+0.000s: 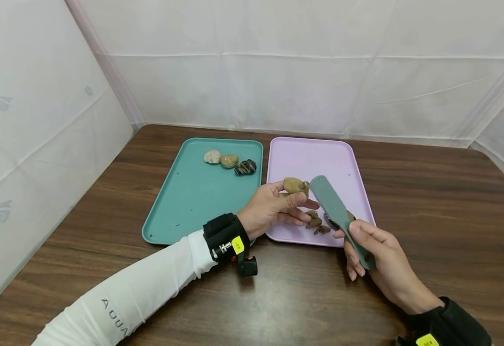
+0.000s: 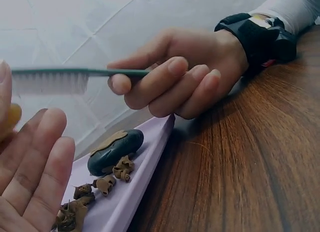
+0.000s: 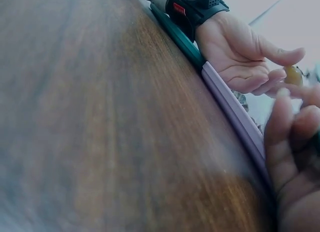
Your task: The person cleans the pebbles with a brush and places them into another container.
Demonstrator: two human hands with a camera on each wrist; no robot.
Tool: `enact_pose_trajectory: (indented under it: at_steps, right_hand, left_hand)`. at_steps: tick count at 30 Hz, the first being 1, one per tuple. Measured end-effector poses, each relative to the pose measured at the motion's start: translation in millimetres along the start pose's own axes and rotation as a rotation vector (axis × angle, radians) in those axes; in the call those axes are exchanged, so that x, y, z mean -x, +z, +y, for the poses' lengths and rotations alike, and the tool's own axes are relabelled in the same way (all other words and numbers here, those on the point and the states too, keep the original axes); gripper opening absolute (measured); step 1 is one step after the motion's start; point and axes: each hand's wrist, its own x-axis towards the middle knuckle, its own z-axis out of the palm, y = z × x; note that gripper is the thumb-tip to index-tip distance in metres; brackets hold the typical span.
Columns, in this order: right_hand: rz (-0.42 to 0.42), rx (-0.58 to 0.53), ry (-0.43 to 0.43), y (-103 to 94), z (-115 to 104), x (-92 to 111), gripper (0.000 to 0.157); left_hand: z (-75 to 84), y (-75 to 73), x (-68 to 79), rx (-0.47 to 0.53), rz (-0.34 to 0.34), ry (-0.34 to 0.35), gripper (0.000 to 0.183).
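Between thumb and fingers, my left hand (image 1: 273,209) holds a yellowish-tan stone (image 1: 294,185) above the lilac tray (image 1: 310,156). My right hand (image 1: 382,247) grips the handle of a green brush (image 1: 331,202), whose pale bristles (image 2: 55,83) point downward in the left wrist view. The brush head is close beside the stone; whether they touch I cannot tell. Under the hands, a dark smooth stone (image 2: 116,151) with a tan, mud-like patch lies on the lilac tray. Brown crumpled clumps (image 2: 105,184) lie near it.
A teal tray (image 1: 200,197) stands left of the lilac one, with a whitish stone (image 1: 211,156), a tan stone (image 1: 229,161) and a black striped stone (image 1: 245,167) at its back. Small dark specks dot it. White sheeting (image 1: 243,91) walls the wooden table (image 1: 286,298).
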Motion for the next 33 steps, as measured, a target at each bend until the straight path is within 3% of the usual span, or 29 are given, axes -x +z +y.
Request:
enact_pose_trajectory:
  at_steps: [3, 9, 16, 22, 25, 29, 31, 33]
  right_hand:
    - [-0.005, 0.046, 0.035, 2.0, -1, -1, 0.039]
    - [0.078, 0.093, 0.094, 6.4, -7, -3, 0.035]
    - [0.102, 0.044, 0.065, 5.8, -5, 0, 0.038]
    - [0.029, 0.106, 0.024, 8.0, 1, 1, 0.035]
    - [0.070, 0.131, 0.067, 10.6, 0, 0, 0.034]
    - [0.161, 0.067, 0.082, 11.7, -2, 0, 0.035]
    - [0.161, 0.039, 0.052, 10.3, -2, 0, 0.036]
    - [0.110, 0.038, 0.016, 7.7, -1, 0, 0.036]
  left_hand:
    - [-1.6, 1.1, 0.5, -0.057, 0.008, 0.005, 0.023]
    - [-1.2, 5.7, 1.4, -0.145, -0.004, -0.029, 0.016]
    - [-3.4, 5.1, 1.7, -0.132, -0.056, -0.013, 0.015]
    - [-4.8, 2.5, 4.3, -0.123, -0.071, -0.018, 0.026]
    - [-4.3, 1.7, 4.3, -0.102, -0.066, -0.028, 0.032]
    - [-3.5, 1.4, 2.8, -0.059, -0.053, -0.029, 0.035]
    - [-3.4, 1.6, 2.0, -0.052, -0.054, -0.026, 0.034]
    - [-3.4, 1.9, 1.4, -0.050, -0.055, -0.020, 0.036]
